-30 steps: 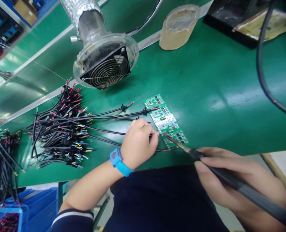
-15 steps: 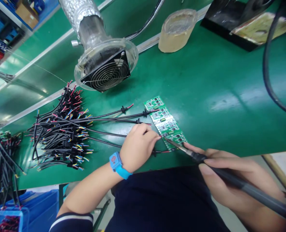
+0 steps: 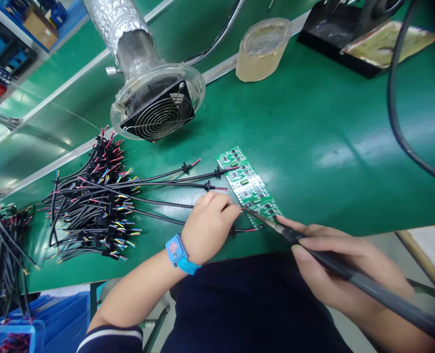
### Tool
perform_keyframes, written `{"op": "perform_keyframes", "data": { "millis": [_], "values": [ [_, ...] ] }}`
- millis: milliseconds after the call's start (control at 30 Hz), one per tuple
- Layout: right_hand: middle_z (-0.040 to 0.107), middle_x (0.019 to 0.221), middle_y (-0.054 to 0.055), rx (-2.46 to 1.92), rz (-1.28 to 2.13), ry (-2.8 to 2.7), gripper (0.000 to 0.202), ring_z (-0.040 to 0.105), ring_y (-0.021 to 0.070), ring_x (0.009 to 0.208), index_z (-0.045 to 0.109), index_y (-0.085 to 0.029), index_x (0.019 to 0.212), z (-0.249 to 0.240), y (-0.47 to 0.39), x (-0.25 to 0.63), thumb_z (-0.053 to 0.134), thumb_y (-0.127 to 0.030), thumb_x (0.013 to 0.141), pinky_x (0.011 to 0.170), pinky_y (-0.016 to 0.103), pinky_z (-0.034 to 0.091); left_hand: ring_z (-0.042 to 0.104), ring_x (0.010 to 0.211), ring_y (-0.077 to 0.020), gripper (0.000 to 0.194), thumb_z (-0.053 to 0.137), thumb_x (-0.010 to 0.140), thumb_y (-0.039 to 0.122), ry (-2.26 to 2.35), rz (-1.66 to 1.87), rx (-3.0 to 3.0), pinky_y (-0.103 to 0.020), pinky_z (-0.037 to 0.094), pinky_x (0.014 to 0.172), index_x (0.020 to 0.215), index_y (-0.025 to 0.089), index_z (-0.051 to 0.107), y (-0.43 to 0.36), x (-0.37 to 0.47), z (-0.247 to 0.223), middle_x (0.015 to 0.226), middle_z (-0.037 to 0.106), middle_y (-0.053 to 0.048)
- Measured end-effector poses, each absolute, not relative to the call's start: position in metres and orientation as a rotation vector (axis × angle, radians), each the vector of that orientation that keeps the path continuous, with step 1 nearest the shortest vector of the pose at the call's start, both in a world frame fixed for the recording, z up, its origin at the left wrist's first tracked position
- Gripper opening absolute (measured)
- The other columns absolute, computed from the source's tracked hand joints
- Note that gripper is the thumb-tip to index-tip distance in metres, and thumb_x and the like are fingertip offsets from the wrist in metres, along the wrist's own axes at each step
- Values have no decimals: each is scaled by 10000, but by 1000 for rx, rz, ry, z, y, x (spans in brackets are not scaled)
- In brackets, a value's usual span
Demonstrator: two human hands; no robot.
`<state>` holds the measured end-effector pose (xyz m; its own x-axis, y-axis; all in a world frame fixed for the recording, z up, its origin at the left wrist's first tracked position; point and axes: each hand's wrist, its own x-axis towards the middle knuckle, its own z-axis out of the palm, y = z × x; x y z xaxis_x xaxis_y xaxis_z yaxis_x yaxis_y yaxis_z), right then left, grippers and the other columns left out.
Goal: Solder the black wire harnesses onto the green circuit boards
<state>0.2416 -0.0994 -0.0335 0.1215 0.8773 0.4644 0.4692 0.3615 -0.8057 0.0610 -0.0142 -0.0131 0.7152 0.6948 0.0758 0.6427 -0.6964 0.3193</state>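
Note:
A green circuit board panel [image 3: 246, 181] lies on the green bench. My left hand [image 3: 213, 223], with a blue strap on its wrist, is closed on a black cable [image 3: 166, 202] and holds its red wire end at the panel's left edge. My right hand [image 3: 342, 264] grips a soldering iron [image 3: 323, 260] like a pen, its tip at that wire end. Whether the tip touches the wire or the board is too small to tell. Other black cables [image 3: 166, 176] lie with their red ends near or over the panel's left edge.
A large pile of black cables [image 3: 92, 206] lies left, and another bundle [image 3: 6, 250] farther left. A fume extractor [image 3: 162, 113] hangs over the bench. A tape roll [image 3: 263, 51] and a black holder with a yellowish sponge [image 3: 375, 44] stand behind. A loose cord [image 3: 394, 108] hangs at right.
The iron's tip has shifted slightly left, to the wire end by my left fingertips. My left hand keeps its hold on the cable. The whole view has shifted a little.

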Motion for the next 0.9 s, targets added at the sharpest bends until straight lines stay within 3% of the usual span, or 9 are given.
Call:
{"op": "perform_keyframes", "data": {
  "millis": [233,367,467,700,900],
  "values": [
    [607,724,16,-1217,451,-1526,182,658,234,840,534,-203,863,-38,-98,242,600,-107,722,731,302,578,444,810,-175,180,429,917,185,1063,233,2710,-289,412,727,891,156,604,-17,62,-11,872,559,-46],
    [572,675,-11,-1156,511,-1472,160,654,169,715,523,-214,827,-30,-94,243,547,-81,741,736,296,581,446,822,-180,183,411,922,178,1056,181,2752,-295,414,739,913,149,591,-18,63,-9,888,555,-53],
    [523,622,-30,-1210,501,-1393,171,595,131,606,500,-228,833,-24,-91,242,527,-78,754,696,291,575,452,826,-190,182,403,918,158,1056,98,2812,-301,416,730,917,146,585,-19,64,-5,884,551,-63],
    [539,650,-9,-1297,395,-1390,144,565,144,596,519,-226,825,-20,-85,242,576,-114,753,556,281,504,462,798,-199,201,396,915,142,961,-38,2938,-303,408,695,888,145,595,-17,66,8,844,546,-65],
    [529,643,-14,-1267,328,-1325,214,558,147,612,555,-218,899,-27,-79,241,610,-89,738,548,276,479,446,848,-203,225,418,924,252,1125,45,2871,-325,410,753,968,161,619,8,58,16,896,545,-70]
  ]
}}
